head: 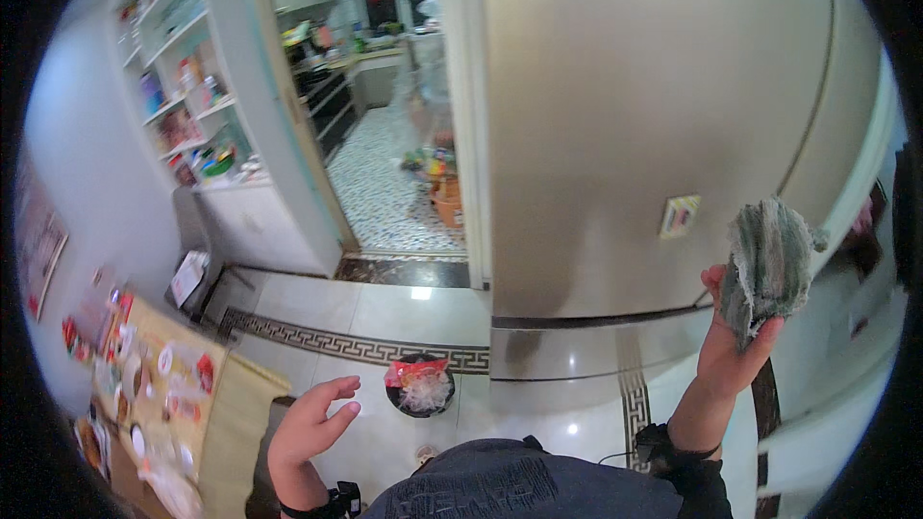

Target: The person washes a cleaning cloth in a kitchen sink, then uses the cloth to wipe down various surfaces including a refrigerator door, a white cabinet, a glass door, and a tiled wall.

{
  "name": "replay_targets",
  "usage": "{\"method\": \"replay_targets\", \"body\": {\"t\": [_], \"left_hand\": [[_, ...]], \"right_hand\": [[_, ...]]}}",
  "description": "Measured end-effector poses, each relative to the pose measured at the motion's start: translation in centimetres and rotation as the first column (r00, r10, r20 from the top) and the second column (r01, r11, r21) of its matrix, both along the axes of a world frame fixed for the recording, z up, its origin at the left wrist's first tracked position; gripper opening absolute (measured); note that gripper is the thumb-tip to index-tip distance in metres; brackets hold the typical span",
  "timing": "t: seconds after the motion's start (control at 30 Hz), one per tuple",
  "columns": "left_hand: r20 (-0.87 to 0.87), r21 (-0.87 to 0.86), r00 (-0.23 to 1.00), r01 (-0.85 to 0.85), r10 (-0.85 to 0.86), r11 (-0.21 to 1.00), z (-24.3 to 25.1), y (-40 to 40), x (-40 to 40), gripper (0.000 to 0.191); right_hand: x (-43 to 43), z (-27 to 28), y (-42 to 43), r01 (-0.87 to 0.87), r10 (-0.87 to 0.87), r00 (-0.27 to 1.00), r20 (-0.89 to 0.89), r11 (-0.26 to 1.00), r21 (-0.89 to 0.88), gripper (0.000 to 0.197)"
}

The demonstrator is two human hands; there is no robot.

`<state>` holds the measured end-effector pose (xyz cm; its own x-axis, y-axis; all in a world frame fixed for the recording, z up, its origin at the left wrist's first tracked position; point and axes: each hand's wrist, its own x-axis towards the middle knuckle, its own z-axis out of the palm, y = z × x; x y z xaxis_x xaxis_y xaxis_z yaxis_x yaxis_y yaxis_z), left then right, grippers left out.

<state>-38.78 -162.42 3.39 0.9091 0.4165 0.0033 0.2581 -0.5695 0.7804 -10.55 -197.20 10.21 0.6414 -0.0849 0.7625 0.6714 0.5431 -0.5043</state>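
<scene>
A folded grey-green cloth (770, 259) is gripped in my right hand (743, 349), raised at the right in front of a large beige door panel (620, 122). A small framed or sticker-like square (679, 216) is on that panel, just left of the cloth. My left hand (317, 414) hangs at the lower left with fingers apart and nothing in it. To its right, a round black bin (448, 404) stands on the tiled floor, with red packaging (425, 369) and clear plastic in it. Both wrists wear dark bands.
At the lower left stands a table with a beige cloth (241, 404), crowded with packets and containers. A grey chair (191, 220) is beside a white shelf unit (270, 115). A doorway opens to a kitchen, where an orange basket (448, 205) sits on the mosaic floor.
</scene>
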Motion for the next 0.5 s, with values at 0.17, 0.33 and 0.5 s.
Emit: {"method": "replay_targets", "body": {"t": [0.17, 0.33, 0.5], "left_hand": [[0.207, 0.389, 0.940, 0.176, -0.272, 0.904, 3.2, 0.5, 7.6, 0.037], [0.116, 0.683, 0.722, 0.442, -0.683, 0.582, 7.4, -2.6, 14.1, 0.046], [0.065, 0.926, 0.672, 0.235, -0.738, 0.296, 9.6, -7.4, 17.6, 0.064]], "right_hand": [[-3.5, -1.4, -2.1, 0.274, -0.272, 0.958, -0.088, 0.962, 0.007, 0.062], [-8.3, -3.8, -4.1, 0.413, -0.409, 0.901, -0.143, 0.911, -0.008, 0.058], [-13.2, -6.7, -7.3, 0.481, -0.485, 0.845, -0.224, 0.873, -0.076, 0.058]]}}
